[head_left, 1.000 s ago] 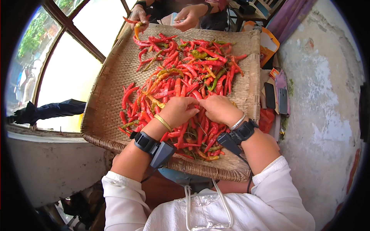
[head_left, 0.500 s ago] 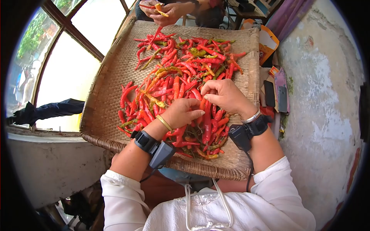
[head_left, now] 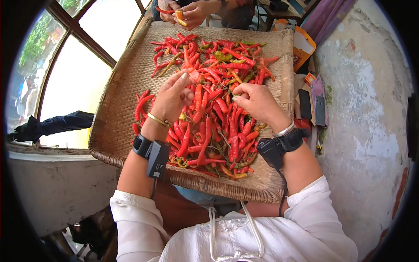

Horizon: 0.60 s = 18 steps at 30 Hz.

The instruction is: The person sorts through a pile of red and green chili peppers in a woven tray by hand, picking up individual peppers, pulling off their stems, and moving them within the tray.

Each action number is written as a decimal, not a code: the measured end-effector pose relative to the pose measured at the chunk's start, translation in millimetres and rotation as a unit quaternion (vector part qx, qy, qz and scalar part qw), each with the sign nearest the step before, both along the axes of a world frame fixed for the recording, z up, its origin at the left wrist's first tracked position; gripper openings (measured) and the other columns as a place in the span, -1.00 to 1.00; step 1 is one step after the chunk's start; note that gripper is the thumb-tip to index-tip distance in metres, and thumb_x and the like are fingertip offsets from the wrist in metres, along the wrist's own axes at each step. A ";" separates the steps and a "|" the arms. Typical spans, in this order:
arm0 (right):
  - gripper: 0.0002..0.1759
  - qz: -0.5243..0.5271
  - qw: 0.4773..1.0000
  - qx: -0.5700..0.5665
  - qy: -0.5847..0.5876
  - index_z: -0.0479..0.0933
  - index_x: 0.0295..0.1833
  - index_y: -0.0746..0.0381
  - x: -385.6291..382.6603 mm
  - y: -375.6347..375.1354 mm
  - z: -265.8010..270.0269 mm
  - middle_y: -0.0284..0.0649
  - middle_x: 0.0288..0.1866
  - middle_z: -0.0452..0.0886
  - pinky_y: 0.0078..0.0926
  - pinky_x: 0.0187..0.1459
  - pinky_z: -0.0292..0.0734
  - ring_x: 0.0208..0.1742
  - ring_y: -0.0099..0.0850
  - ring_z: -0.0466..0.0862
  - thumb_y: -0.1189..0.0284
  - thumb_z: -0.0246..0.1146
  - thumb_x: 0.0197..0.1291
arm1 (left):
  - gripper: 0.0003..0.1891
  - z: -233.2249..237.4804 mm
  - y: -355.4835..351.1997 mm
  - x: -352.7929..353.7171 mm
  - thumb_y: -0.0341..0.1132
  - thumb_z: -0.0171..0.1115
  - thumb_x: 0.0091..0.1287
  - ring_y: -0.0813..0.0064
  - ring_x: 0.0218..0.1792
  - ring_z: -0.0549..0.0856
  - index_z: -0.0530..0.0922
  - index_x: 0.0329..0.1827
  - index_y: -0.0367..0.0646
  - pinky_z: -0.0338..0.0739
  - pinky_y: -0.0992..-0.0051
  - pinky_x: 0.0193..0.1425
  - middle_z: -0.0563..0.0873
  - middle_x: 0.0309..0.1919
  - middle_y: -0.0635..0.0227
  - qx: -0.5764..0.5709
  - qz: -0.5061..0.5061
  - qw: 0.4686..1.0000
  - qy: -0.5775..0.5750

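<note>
A heap of mostly red chili peppers (head_left: 209,126), with some orange and green ones, lies in a large woven basket tray (head_left: 144,39). My left hand (head_left: 172,98) is over the left part of the heap, thumb raised and apart from the curled fingers. Just beyond its thumb tip is a motion-blurred red chili pepper (head_left: 192,70), which looks free of the hand. My right hand (head_left: 257,102) hovers above the heap's right side, with thumb and forefinger pinched together. Whatever may be between those fingertips is too small to make out.
Across the tray, another person's hands (head_left: 190,13) hold red and orange peppers. Left are a window (head_left: 78,39) and a dark folded umbrella (head_left: 61,124). Two phones (head_left: 320,111) and an orange box (head_left: 303,46) lie right of the tray, beside a worn wall (head_left: 362,118).
My left hand has moved up and left, away from my right hand, and its thumb has lifted. A blurred pepper now appears beyond it. My right hand has barely moved.
</note>
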State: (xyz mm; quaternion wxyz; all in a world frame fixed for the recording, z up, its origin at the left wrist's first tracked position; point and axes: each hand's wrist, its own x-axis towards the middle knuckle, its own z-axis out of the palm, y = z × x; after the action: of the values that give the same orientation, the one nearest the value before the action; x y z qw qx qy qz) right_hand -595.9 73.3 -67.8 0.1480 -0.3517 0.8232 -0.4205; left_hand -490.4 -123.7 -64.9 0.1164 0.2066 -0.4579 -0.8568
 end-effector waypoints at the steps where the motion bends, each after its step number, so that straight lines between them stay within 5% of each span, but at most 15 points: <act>1: -0.80 0.049 0.992 0.097 0.060 0.54 -0.24 0.25 4.0 -0.4 -6.1 -0.23 -0.55 0.54 -0.45 -0.40 0.46 -0.48 -0.41 0.57 0.35 0.20 0.06 | -0.79 0.3 -2.8 0.6 -0.23 0.13 0.29 0.79 -0.64 0.48 0.55 -0.22 -0.21 0.35 0.75 -0.61 0.61 -0.52 0.51 0.000 0.000 1.000 0.000; 3: -0.71 0.106 0.952 0.253 0.136 0.55 -0.42 0.22 15.5 -2.5 -7.9 -0.07 -0.45 0.58 -0.18 -0.29 0.47 -0.35 -0.10 0.59 0.19 0.25 -0.04 | -0.79 1.3 -8.0 1.5 -0.27 0.11 0.30 0.79 -0.56 0.52 0.54 -0.15 -0.24 0.39 0.74 -0.56 0.61 -0.47 0.48 -0.176 -0.007 0.983 -0.047; 4: -0.71 0.105 0.952 0.253 0.136 0.55 -0.42 0.22 19.2 -4.8 -7.5 -0.07 -0.45 0.58 -0.18 -0.29 0.47 -0.35 -0.10 0.59 0.19 0.25 -0.04 | -0.79 -0.2 -4.3 2.4 -0.27 0.11 0.30 0.79 -0.56 0.52 0.54 -0.15 -0.24 0.39 0.74 -0.56 0.61 -0.47 0.48 -0.176 -0.008 0.983 -0.047; 6: -0.66 0.153 0.908 0.359 0.150 0.60 -0.33 0.21 25.7 -8.9 -7.7 -0.06 -0.39 0.61 -0.25 -0.22 0.52 -0.26 -0.16 0.63 0.15 0.26 -0.03 | -0.78 -9.4 12.8 8.3 -0.33 0.15 0.25 0.70 -0.53 0.53 0.54 -0.14 -0.28 0.42 0.65 -0.51 0.64 -0.51 0.41 -0.350 -0.187 0.911 -0.116; 8: -0.71 0.158 0.906 0.363 0.150 0.60 -0.37 0.21 31.3 -11.8 -5.9 -0.04 -0.38 0.61 -0.25 -0.19 0.52 -0.24 -0.15 0.63 0.20 0.26 -0.07 | -0.83 -20.7 25.1 11.3 -0.37 0.14 0.25 0.76 -0.51 0.50 0.55 -0.16 -0.26 0.42 0.69 -0.47 0.58 -0.49 0.52 -0.475 -0.242 0.845 -0.055; 14: -0.81 0.147 0.950 0.255 0.106 0.57 -0.45 0.23 25.8 -10.9 -21.9 -0.05 -0.44 0.59 -0.26 -0.27 0.51 -0.31 -0.12 0.62 0.34 0.21 -0.16 | -0.83 -30.7 35.1 11.2 -0.36 0.19 0.18 0.59 -0.52 0.56 0.57 -0.25 -0.28 0.46 0.52 -0.42 0.61 -0.57 0.32 -0.473 -0.226 0.850 -0.051; 16: -0.82 0.109 0.985 0.128 -0.034 0.53 -0.48 0.27 19.8 -11.6 -10.1 -0.05 -0.50 0.57 -0.28 -0.35 0.47 -0.40 -0.12 0.59 0.36 0.19 -0.16 | -0.81 -27.7 36.7 10.7 -0.34 0.19 0.20 0.62 -0.52 0.56 0.57 -0.23 -0.28 0.46 0.54 -0.44 0.61 -0.56 0.34 -0.476 -0.208 0.853 -0.039; 18: -0.81 0.100 0.991 0.068 -0.059 0.50 -0.50 0.30 10.9 -9.3 -11.6 -0.10 -0.57 0.55 -0.35 -0.42 0.43 -0.48 -0.25 0.58 0.37 0.20 -0.15 | -0.76 -19.6 39.1 11.2 -0.26 0.17 0.25 0.68 -0.52 0.55 0.55 -0.17 -0.27 0.45 0.63 -0.47 0.62 -0.51 0.42 -0.325 -0.255 0.904 -0.106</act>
State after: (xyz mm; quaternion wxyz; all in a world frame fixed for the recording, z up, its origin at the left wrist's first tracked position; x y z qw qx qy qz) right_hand -584.9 64.0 -79.4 0.2611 -0.3962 0.8005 -0.3661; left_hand -479.2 -84.6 -84.5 -0.0950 0.1229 -0.7580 -0.6335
